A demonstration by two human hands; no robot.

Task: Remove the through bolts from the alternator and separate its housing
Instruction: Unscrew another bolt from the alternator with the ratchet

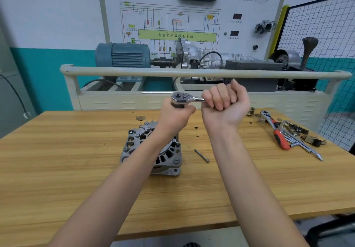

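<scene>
The right hand point(224, 100) is clenched in a fist around the handle of a chrome ratchet point(182, 98), its fingers point(221, 98) wrapped over the grip so that only the black end of the handle shows above the knuckles. The ratchet head sticks out just left of those fingers. Directly under the head, the left hand point(175, 117) grasps the dark top of the extension point(177, 137), its fingers curled round it just beneath the ratchet.

The extension runs straight down from the left fingers to the alternator point(153, 148), which stands on the wooden counter point(76, 170) below both hands. The lower tip of the extension meets the right rim of the alternator's housing; the left forearm hides much of the housing's top.

1 loose through bolt point(201, 156) lies flat on the counter just right of the alternator, below the right fingers, apart from the housing.

Well to the right of the right fingers, a second ratchet with a red handle point(276, 131) lies among chrome bars and small dark parts. A ribbed pulley point(250, 111) sits near the counter's far edge, just right of the right hand.
</scene>
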